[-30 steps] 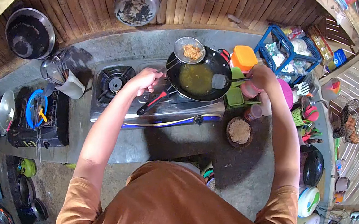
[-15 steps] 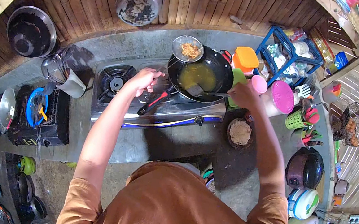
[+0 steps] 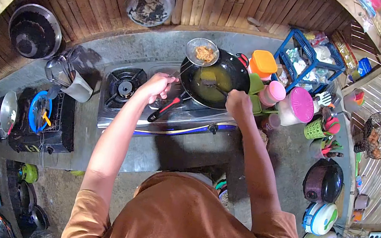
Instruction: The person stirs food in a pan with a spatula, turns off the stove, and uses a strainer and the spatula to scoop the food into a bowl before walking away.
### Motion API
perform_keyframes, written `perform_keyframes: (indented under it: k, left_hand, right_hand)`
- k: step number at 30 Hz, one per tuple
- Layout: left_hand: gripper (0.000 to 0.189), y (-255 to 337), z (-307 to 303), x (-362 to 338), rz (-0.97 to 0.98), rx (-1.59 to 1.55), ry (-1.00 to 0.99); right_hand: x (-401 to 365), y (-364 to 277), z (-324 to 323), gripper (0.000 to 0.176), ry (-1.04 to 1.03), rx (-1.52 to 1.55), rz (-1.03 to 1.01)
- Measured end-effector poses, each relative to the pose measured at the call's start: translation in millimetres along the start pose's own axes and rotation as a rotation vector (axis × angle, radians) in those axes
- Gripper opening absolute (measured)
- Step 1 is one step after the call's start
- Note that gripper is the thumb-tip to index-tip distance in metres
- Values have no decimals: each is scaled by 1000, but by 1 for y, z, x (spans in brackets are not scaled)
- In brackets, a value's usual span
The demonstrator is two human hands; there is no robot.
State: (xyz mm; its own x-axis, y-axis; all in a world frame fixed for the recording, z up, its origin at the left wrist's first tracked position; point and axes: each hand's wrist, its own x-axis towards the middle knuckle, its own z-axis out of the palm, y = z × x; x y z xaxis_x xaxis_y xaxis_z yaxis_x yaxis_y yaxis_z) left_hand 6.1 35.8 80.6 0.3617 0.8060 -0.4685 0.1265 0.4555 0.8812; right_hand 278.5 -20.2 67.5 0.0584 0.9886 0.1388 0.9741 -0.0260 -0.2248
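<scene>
My left hand (image 3: pixel 159 86) is closed around the thin handle of a round wire strainer (image 3: pixel 193 47). The strainer hangs over the far left rim of the wok and holds fried golden-brown bits (image 3: pixel 205 54). In the black wok (image 3: pixel 233 96) lies a pool of yellowish oil (image 3: pixel 225 81). My right hand (image 3: pixel 239 106) is wrapped around the handle of a spatula (image 3: pixel 208 82), its blade dipped in the oil. Below my left hand, the wok's black and red handle (image 3: pixel 164 110) points toward me with no hand on it.
The wok sits on the right burner of a steel gas stove (image 3: pixel 173 129); the left burner (image 3: pixel 125 88) is bare. Right of the wok stand an orange container (image 3: pixel 263 62), pink-lidded jars (image 3: pixel 300 104) and a blue rack (image 3: pixel 308 56). A pan (image 3: pixel 150 4) hangs on the wall behind.
My right hand has moved left, in over the wok's right edge, and the spatula blade has shifted up toward the middle of the oil. The left hand and strainer stay nearly in place.
</scene>
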Motion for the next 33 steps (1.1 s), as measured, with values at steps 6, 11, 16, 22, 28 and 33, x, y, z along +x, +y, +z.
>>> perform_keyframes:
  k: [6,11,16,22,28,33]
  left_hand:
    - [24,-3,-3,-3,1,-9,1]
    - [25,-8,-7,-2,4,12,7]
    - [25,-9,-7,-1,-8,14,21]
    - [25,-6,-1,-2,-26,35,19]
    - [24,-5,9,5,-70,22,-14]
    - [22,-3,15,9,-75,41,-41]
  right_hand:
    - [7,16,17,20,12,91,68]
    - [9,32,31,21,99,190,36]
    - [11,58,27,22,307,264,-161]
    - [16,68,-29,19,222,72,11]
    - [-1,55,-53,21,254,136,-52]
    - [-22,33,-66,35,337,15,-116]
